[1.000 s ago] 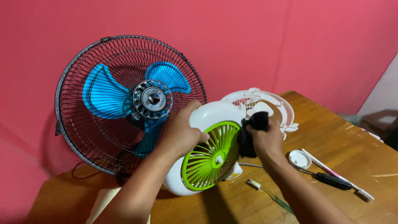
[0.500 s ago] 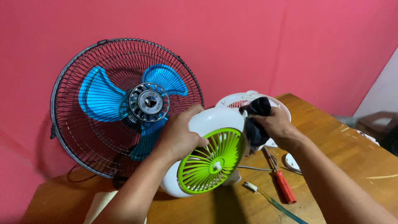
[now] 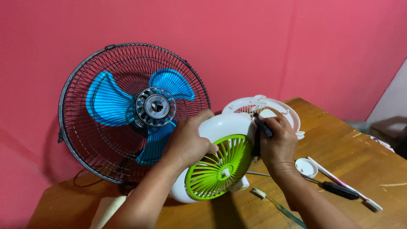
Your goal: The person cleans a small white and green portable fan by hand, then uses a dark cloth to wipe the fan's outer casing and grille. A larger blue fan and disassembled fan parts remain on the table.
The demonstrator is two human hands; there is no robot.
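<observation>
Left hand (image 3: 188,142) grips the small white fan (image 3: 220,161) by its rounded shell; right hand (image 3: 277,146) pinches a black tool (image 3: 263,126). Light, brittle plastic; avoid green blades (image 3: 214,169).

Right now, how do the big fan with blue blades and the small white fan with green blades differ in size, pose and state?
The big fan is much larger than the small white fan. The big fan stands upright against the pink wall, untouched; the small fan is tilted and gripped by the left hand, with the right hand at its edge. The big fan keeps its dark wire cage, while the small fan's green blades are bare, a white grille lying behind. Both sit on the wooden table.
</observation>
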